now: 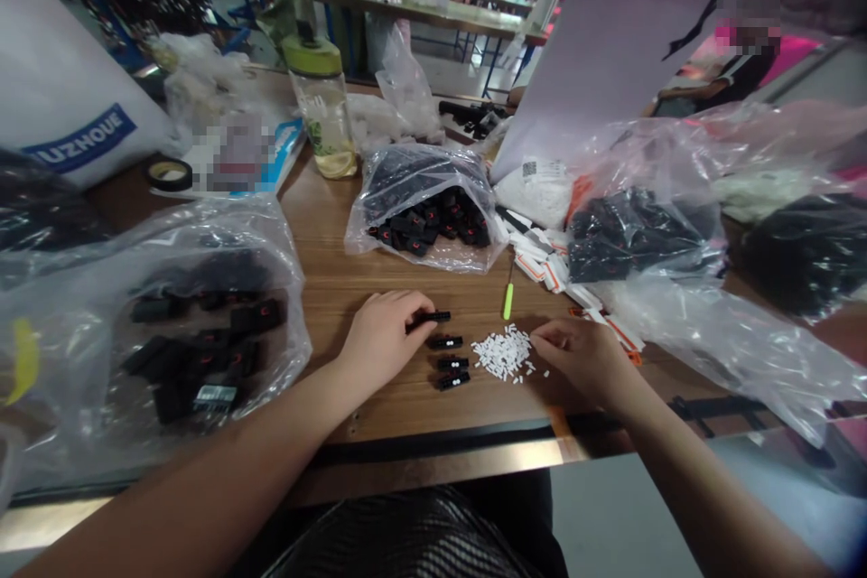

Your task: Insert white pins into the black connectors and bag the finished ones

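My left hand (387, 334) grips the near end of a small black plastic connector (439, 316) between thumb and fingers, low over the wooden table. Below it lie three similar black connectors (452, 364) in a column, with white spots on their faces. Just right of these is a loose pile of tiny white plastic pieces (502, 352). At that pile's right edge my right hand (583, 354) has its thumb and index finger pinched together; anything between the tips is too small to make out.
Behind the pile lies a screwdriver with a green handle (508, 301). Clear bags of black plastic parts stand at the left (288, 271), middle (424, 164) and right (650, 235). A lidded water bottle (321, 108) and black tape roll (168, 174) are farther back. White-orange strips (542, 266) lie right.
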`<state>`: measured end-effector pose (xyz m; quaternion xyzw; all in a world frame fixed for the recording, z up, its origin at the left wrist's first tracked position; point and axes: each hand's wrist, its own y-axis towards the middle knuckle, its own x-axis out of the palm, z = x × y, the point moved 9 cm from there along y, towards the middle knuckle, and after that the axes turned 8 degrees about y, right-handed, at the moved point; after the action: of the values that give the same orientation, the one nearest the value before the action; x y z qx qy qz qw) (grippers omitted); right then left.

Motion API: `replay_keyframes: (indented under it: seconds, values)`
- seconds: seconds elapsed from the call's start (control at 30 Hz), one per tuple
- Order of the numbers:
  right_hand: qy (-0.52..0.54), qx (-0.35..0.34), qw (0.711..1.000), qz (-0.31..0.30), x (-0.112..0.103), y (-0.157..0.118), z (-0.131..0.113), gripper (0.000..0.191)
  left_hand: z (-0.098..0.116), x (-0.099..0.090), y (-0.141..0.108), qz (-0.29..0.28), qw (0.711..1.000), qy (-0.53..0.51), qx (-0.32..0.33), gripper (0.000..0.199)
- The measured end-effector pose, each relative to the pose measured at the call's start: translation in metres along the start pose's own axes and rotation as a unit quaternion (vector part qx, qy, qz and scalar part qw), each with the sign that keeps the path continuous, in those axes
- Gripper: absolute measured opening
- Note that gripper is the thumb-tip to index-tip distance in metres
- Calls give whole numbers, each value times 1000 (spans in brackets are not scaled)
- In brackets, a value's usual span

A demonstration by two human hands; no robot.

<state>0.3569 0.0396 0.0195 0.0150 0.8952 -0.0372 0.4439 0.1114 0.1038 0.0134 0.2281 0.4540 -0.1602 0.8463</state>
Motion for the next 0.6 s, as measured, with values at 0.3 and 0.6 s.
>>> replay_keyframes:
  seconds: [0.3,0.6]
  values:
    - [41,-178,980,-76,42,36,-115,12,4,-1,-1,-13,1000,-16,12,8]
    - [-42,-222,970,-88,57,46,-126,12,4,0,-1,-19,1000,-11,6,9]
